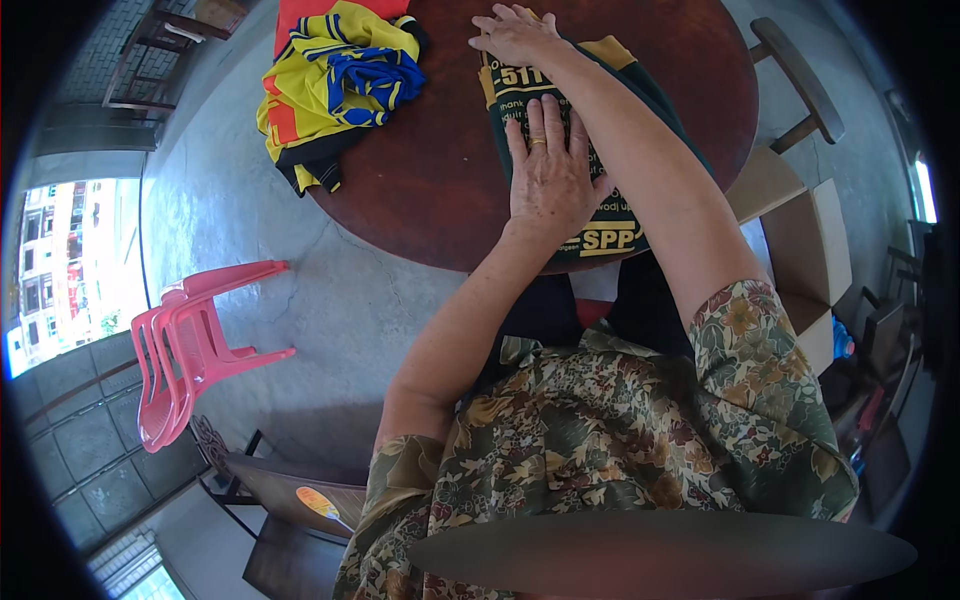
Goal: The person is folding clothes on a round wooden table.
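A dark green garment (660, 112) with yellow printed writing and mustard-yellow parts lies on the round reddish-brown table (420, 202). My left hand (551, 184), with a ring on one finger, rests palm down on its printed front, fingers extended. Farther away, my right hand (517, 34) lies spread over the garment's far left corner, and my right forearm crosses above the cloth. Neither hand is seen pinching the fabric. At the table's left side sits a crumpled yellow, blue and black jersey (337, 75), partly hanging over the edge.
Red cloth (300, 19) lies behind the jersey. To my right stands an open cardboard box (810, 232), with a wooden stool (799, 82) beyond it. A pink plastic chair (199, 345) is on the concrete floor (322, 300) at left. A wooden bench (300, 555) is behind me.
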The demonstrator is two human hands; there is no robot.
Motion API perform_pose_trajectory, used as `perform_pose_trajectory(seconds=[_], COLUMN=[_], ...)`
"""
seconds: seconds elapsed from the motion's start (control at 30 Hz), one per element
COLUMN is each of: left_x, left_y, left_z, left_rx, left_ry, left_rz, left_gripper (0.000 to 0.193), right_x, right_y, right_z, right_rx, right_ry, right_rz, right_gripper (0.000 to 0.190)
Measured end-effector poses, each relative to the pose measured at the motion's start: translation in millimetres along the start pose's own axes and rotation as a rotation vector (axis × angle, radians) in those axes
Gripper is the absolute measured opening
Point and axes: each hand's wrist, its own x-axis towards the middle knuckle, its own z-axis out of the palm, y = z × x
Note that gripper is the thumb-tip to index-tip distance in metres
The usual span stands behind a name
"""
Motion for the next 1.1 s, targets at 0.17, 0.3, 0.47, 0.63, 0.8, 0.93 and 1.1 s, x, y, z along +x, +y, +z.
perform_pose_trajectory(seconds=[0.17,0.3,0.47,0.63,0.8,0.93,1.1], left_x=[-9,5,6,9,17,5,2], left_y=[3,2,-26,-53,-55,-70,-77], left_z=[-3,14,34,56,54,60,51], left_rx=[-0.024,-0.170,-0.205,-0.094,-0.110,-0.246,-0.389], left_ry=[0.098,0.203,0.275,0.243,0.060,0.132,0.016], left_rz=[-0.009,0.001,-0.062,-0.174,-0.299,-0.448,-0.642], left_gripper=[0.072,0.057,0.042,0.046,0.055,0.064,0.075], right_x=[-7,13,-29,-162,-233,-216,-179], right_y=[-17,25,22,43,83,93,132], right_z=[-14,22,5,24,47,66,62], right_rx=[0.092,0.215,0.240,-0.084,-0.112,0.146,0.406], right_ry=[0.064,0.393,0.344,0.350,0.341,0.421,0.322], right_rz=[0.099,-0.024,-0.183,-0.304,0.015,0.074,0.266], right_gripper=[0.049,0.053,0.054,0.059,0.050,0.058,0.086])
